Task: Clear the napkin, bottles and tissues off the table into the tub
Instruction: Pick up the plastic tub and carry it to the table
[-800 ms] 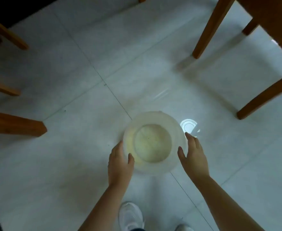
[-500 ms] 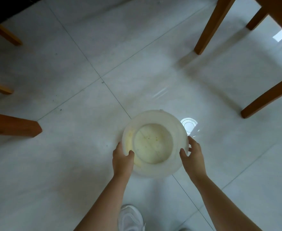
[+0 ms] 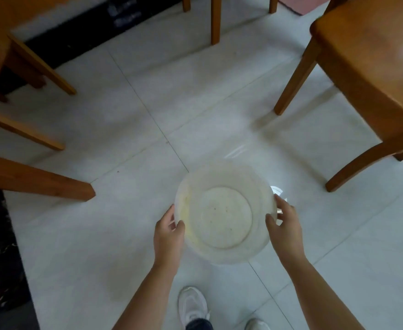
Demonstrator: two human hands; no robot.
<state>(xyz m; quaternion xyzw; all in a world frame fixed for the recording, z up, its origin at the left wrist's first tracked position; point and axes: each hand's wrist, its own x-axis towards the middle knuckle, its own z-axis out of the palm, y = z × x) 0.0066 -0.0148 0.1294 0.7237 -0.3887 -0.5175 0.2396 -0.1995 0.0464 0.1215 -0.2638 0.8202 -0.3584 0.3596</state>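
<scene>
Both hands, left (image 3: 169, 234) and right (image 3: 285, 228), grip the rim of the empty tub (image 3: 224, 179) over the floor (image 3: 100, 234). Nothing is cleared yet. The napkin, bottles and tissues are out of view.

Round translucent white tub (image 3: 224, 182) gripped at opposite rim edges: left hand (image 3: 169, 236) on the left side, right hand (image 3: 286, 231) on the right, thumbs hooked over the rim. Inside bare except small dark specks. Pale tiled floor (image 3: 124, 234) below; wooden chair (image 3: 367, 58) at right, white shoes (image 3: 192, 306) at bottom edge.
</scene>
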